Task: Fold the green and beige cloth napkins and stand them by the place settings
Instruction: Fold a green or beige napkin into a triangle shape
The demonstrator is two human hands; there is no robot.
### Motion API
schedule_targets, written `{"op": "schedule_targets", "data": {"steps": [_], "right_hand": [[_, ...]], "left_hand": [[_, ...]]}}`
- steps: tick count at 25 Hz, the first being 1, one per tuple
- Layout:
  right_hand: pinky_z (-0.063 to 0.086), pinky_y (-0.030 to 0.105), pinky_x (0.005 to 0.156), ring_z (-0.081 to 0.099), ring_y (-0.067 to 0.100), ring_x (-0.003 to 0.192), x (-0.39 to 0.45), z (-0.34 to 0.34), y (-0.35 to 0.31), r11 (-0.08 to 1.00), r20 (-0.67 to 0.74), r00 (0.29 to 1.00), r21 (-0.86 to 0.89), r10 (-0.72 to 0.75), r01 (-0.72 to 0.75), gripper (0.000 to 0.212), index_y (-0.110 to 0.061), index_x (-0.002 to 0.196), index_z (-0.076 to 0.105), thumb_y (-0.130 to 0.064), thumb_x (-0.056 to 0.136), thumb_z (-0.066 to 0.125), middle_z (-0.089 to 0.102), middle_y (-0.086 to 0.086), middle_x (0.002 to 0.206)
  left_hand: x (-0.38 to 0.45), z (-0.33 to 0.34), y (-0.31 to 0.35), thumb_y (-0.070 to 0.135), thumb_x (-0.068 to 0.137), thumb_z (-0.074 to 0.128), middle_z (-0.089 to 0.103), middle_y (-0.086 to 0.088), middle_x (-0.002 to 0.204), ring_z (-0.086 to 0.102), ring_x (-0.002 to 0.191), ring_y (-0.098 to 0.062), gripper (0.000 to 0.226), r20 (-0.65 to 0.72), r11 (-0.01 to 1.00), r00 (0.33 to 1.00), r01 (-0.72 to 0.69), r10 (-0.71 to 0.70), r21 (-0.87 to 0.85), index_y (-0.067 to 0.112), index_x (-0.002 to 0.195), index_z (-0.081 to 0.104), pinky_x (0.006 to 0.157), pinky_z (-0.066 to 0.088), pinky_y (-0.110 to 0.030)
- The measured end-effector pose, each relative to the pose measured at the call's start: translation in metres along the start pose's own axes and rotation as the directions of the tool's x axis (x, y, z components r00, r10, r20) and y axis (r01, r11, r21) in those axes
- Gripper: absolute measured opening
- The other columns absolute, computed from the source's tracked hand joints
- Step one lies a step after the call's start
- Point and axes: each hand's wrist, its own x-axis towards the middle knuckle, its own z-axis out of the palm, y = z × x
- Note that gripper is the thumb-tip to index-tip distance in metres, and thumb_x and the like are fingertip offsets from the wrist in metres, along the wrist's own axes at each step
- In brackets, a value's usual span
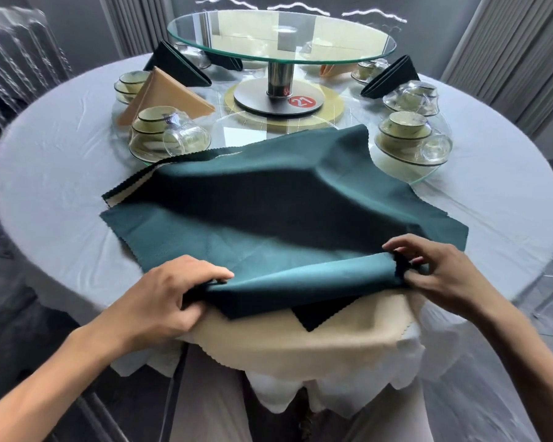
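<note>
A green napkin [268, 193] lies spread across the near part of the round table, its near edge lifted. My left hand [170, 295] grips that edge at the left. My right hand [434, 269] pinches the same edge at the right. Under it lie another green napkin [160, 224] and a beige napkin [300, 339] that hangs over the table's rim. Folded napkins stand by the place settings: a beige one [163, 94] and a green one [176, 63] at the left, a green one [393, 76] at the right.
A raised glass turntable [281, 36] on a metal post stands in the middle of the table. Place settings of stacked bowls and upturned glasses sit at the left [163, 132] and right [409, 135]. A wrapped chair [16, 55] stands at the far left.
</note>
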Motion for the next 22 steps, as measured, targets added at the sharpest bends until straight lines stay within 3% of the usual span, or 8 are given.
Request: {"op": "schedule_targets", "data": {"steps": [2,5,7,10,14,17,19,22], "right_hand": [[0.048,0.031,0.088,0.062,0.006,0.103,-0.007,-0.005,0.009,0.998,0.087,0.995,0.018,-0.056,0.054,0.073,-0.044,0.115,0.059,0.012,0.069,0.056,0.067,-0.017,0.105],[0.042,0.017,0.094,0.057,0.001,0.114,-0.020,-0.007,0.013,0.988,0.168,0.981,0.137,-0.100,0.077,0.072,-0.044,0.127,0.052,0.002,0.073,0.065,0.063,-0.018,0.117],[0.044,0.016,0.092,0.061,0.000,0.107,-0.027,0.003,0.011,0.983,0.007,0.995,0.156,-0.104,0.102,0.056,-0.040,0.121,0.058,-0.012,0.078,0.079,0.066,-0.016,0.113],[0.050,0.025,0.081,0.067,0.008,0.094,-0.030,0.030,0.003,0.969,-0.282,0.947,0.145,-0.152,0.198,0.027,-0.022,0.113,0.069,-0.023,0.087,0.073,0.070,-0.012,0.102],[0.049,0.027,0.074,0.063,0.008,0.081,-0.022,0.034,-0.010,0.928,-0.230,0.970,0.342,-0.073,0.151,0.008,-0.022,0.098,0.069,-0.021,0.090,0.068,0.068,-0.012,0.086],[0.037,0.022,0.058,0.047,0.004,0.062,-0.030,0.017,-0.019,0.872,-0.261,0.961,0.445,-0.090,0.202,0.028,-0.021,0.072,0.062,-0.038,0.094,0.058,0.054,-0.009,0.064],[0.034,0.025,0.053,0.044,0.005,0.059,-0.046,-0.002,-0.023,0.852,-0.205,0.971,0.480,-0.124,0.210,0.038,-0.018,0.070,0.063,-0.048,0.091,0.058,0.051,-0.004,0.060],[0.027,0.024,0.047,0.040,0.005,0.055,-0.067,-0.034,-0.020,0.836,0.021,0.981,0.527,-0.192,0.152,0.045,-0.015,0.067,0.065,-0.057,0.082,0.065,0.045,-0.004,0.056]], "left_hand": [[0.006,-0.002,0.001,0.024,0.067,0.045,0.069,0.025,0.101,0.064,0.098,-0.002,0.050,-0.060,0.990,0.992,0.107,-0.113,-0.089,0.039,0.110,0.064,0.085,0.048,-0.026],[0.011,-0.002,0.000,0.036,0.078,0.045,0.073,0.019,0.095,0.068,0.092,-0.002,0.035,-0.096,0.959,0.978,0.158,-0.184,-0.234,0.035,0.101,0.072,0.080,0.051,-0.029],[0.016,0.000,0.003,0.038,0.082,0.049,0.074,0.016,0.094,0.069,0.090,-0.003,0.030,-0.086,0.951,0.984,0.123,-0.153,-0.283,0.032,0.100,0.073,0.076,0.052,-0.028],[0.020,0.006,0.012,0.026,0.079,0.054,0.073,0.014,0.089,0.069,0.083,-0.003,0.024,-0.168,0.957,0.984,0.006,-0.057,-0.291,0.025,0.094,0.073,0.070,0.052,-0.024],[0.030,0.006,0.023,0.032,0.084,0.059,0.072,0.009,0.078,0.067,0.070,-0.007,0.015,-0.281,0.949,0.957,-0.024,-0.069,-0.315,0.025,0.086,0.072,0.062,0.050,-0.028],[0.035,-0.004,0.034,0.050,0.092,0.058,0.067,0.005,0.067,0.062,0.060,-0.011,0.034,-0.316,0.963,0.948,-0.047,-0.040,-0.264,0.022,0.079,0.072,0.054,0.045,-0.029],[0.032,-0.017,0.047,0.048,0.091,0.058,0.065,0.005,0.064,0.061,0.056,-0.009,0.035,-0.269,0.964,0.963,-0.059,-0.013,-0.258,0.021,0.074,0.071,0.051,0.043,-0.026],[0.023,-0.037,0.066,0.068,0.087,0.052,0.060,-0.001,0.059,0.056,0.054,-0.021,0.052,-0.081,0.923,0.996,-0.005,-0.028,-0.385,0.022,0.072,0.068,0.048,0.038,-0.030]]}}
